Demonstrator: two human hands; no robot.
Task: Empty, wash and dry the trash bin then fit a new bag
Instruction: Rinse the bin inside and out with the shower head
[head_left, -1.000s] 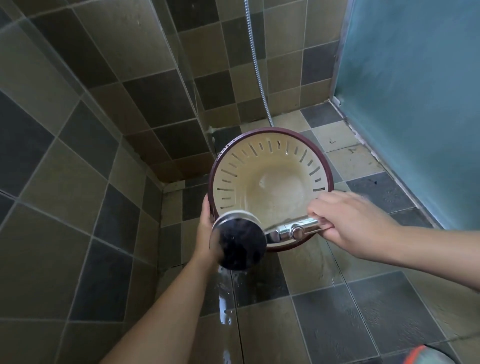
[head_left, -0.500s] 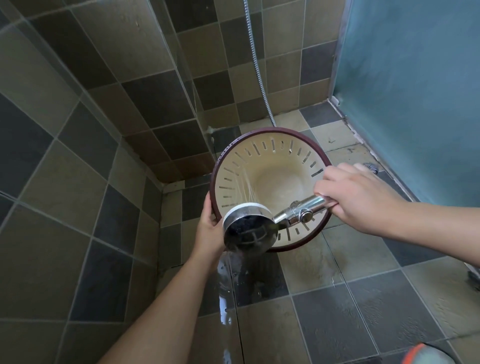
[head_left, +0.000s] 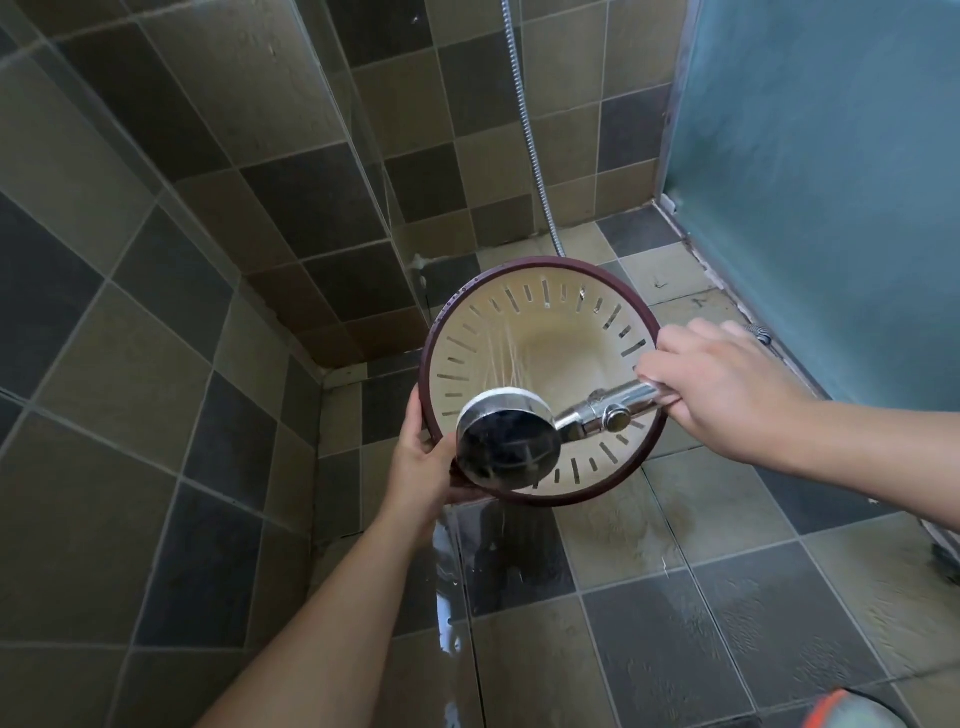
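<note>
The trash bin (head_left: 550, 332) is cream inside with slotted walls and a dark red rim, tilted so its mouth faces me. My left hand (head_left: 421, 462) grips its rim at the lower left. My right hand (head_left: 717, 384) holds the handle of a chrome shower head (head_left: 509, 447), which hangs in front of the bin's lower left. Thin jets of water run from the head into the bin. The bin's outside and base are hidden.
Tiled walls close in at left and back, a teal panel (head_left: 831, 182) at right. The shower hose (head_left: 530, 130) hangs down the back wall. The floor tiles (head_left: 675, 597) below the bin are wet. An orange and grey object (head_left: 862, 712) shows at the bottom right.
The shower head and my right hand have risen and shifted a little to the right in front of the bin. Water now sprays into the bin. My left hand keeps its hold.
</note>
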